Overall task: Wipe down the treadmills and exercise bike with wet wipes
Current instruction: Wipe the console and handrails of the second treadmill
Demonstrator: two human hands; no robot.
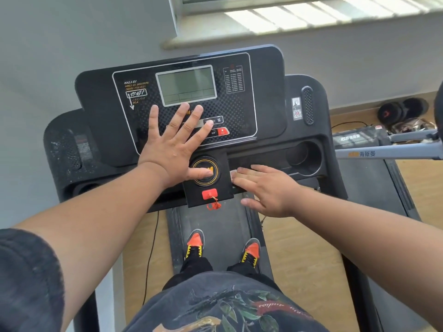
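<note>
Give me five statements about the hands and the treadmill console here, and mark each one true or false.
1. The left hand lies flat with its fingers spread on the console panel. True.
2. The display screen is lit with numbers. False: it is blank.
3. The right hand grips a spray bottle. False: its fingers lie straight on the tray edge, over something pale.
4. The red safety key sits below the round dial. True.
5. The person stands beside the treadmill. False: both shoes are on the belt.

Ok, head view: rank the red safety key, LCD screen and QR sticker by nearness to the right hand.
1. Red safety key: just left of the right hand, on the centre panel.
2. QR sticker: above the hand, on the console's right side.
3. LCD screen: farthest, top centre.
</note>
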